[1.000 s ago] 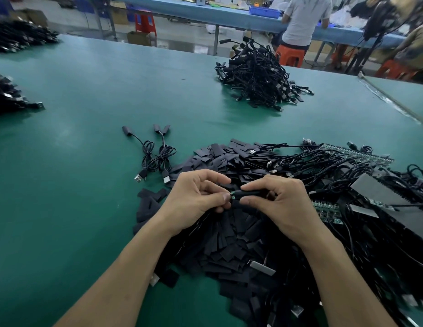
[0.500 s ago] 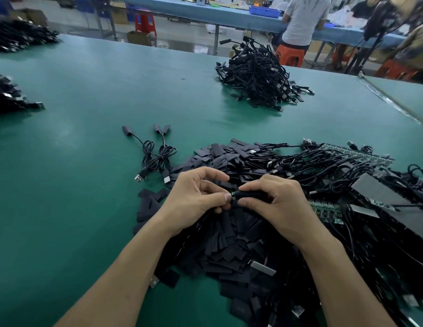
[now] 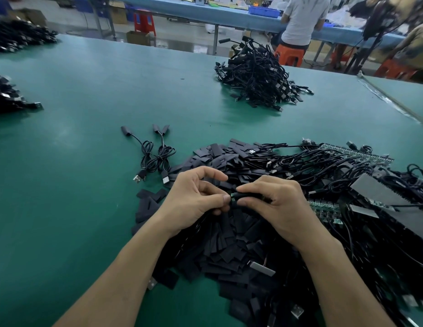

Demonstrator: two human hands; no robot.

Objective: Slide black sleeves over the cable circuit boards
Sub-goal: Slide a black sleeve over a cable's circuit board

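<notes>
I look down through the head camera at a green table (image 3: 87,185). Both hands meet just above a heap of flat black sleeves (image 3: 229,244) on the near middle of the table. The right hand (image 3: 281,208) pinches one sleeve (image 3: 249,197) between thumb and forefinger, with its other fingers curled behind. The left hand (image 3: 194,199) pinches the end of a small circuit board (image 3: 232,195) at the sleeve's left mouth (only a green tip shows, so I cannot tell how far in it sits). Its forefinger arches free above. A tangle of black cables (image 3: 323,166) with bare boards lies to the right, touching the heap. Three coiled cables (image 3: 156,156) lie on the table just left of the heap. A larger cable pile (image 3: 255,79) sits far, right of centre. Beyond it a seated person (image 3: 302,17) faces a blue bench.
</notes>
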